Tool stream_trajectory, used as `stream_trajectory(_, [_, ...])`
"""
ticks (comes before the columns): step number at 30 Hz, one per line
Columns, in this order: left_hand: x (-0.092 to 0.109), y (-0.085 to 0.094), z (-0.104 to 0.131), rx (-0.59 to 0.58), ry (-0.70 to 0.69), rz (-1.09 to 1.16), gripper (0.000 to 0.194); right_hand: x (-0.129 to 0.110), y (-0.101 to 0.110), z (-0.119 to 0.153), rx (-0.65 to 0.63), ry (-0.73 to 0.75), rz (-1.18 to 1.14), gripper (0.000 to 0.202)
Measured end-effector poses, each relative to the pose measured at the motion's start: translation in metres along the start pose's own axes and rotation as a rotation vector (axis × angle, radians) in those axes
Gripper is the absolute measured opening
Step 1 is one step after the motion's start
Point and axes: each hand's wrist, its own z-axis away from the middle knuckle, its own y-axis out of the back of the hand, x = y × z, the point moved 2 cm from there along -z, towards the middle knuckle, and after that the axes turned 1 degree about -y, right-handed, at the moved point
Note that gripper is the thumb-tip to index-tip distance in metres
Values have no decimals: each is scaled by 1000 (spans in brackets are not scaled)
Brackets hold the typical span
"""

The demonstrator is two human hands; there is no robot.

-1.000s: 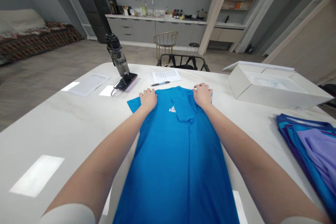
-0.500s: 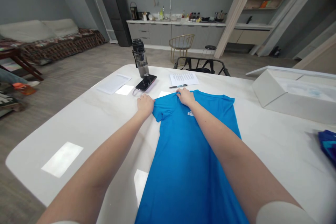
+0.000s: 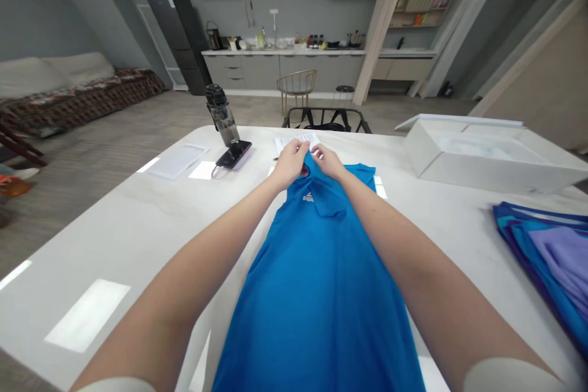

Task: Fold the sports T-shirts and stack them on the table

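A blue T-shirt (image 3: 303, 288) with a small white logo lies lengthwise on the white table, its collar end away from me. My left hand (image 3: 290, 164) is closed on the shirt's left sleeve edge, lifted a little and turned in over the chest. Close beside it, my right hand (image 3: 327, 162) has its fingers curled at the shoulder fabric, pinching the shirt near the collar. Part of the sleeve hangs folded below the two hands, just right of the logo. The collar is mostly hidden behind my fingers.
Beyond the hands are a printed sheet (image 3: 301, 138), a phone (image 3: 233, 154) and a dark water bottle (image 3: 223, 116). An open white box (image 3: 487, 162) stands at the far right, with folded clothes (image 3: 551, 263) nearer me. A black chair (image 3: 326, 117) is behind the table (image 3: 184, 220).
My left hand has moved right with the sleeve, folding it inward over the shirt. The right hand stays near the shoulder. The view has turned right, showing more of the folded clothes.
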Motion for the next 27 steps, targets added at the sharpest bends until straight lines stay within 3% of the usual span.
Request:
stream_trajectory(3, [-11,-53,-8,-93,167,84,36,37,38,24,69,-183,45,27])
stream_trajectory(5, [-30,-68,-15,-102,181,-53,36,57,58,44,55,-304,72,24])
stream_trajectory(8, [-60,-65,-28,-88,-39,-553,22,73,73,72,-113,-370,38,42])
stream_trajectory(11, [-80,-56,-41,-191,-191,-957,40,72,73,94,-253,-321,131,50])
stream_trajectory(13, [-87,-54,-49,-277,-232,-1108,48,69,69,104,-252,-287,230,48])
stream_trajectory(16, [-92,-56,-60,-313,-205,-1187,50,65,63,110,-193,-281,296,43])
stream_trajectory(21, [-104,-60,-78,-259,-81,-1166,42,65,52,107,-172,-315,264,21])
stream_trajectory(27, [-115,-48,-90,-94,-11,-991,28,49,60,106,-30,-310,20,10])
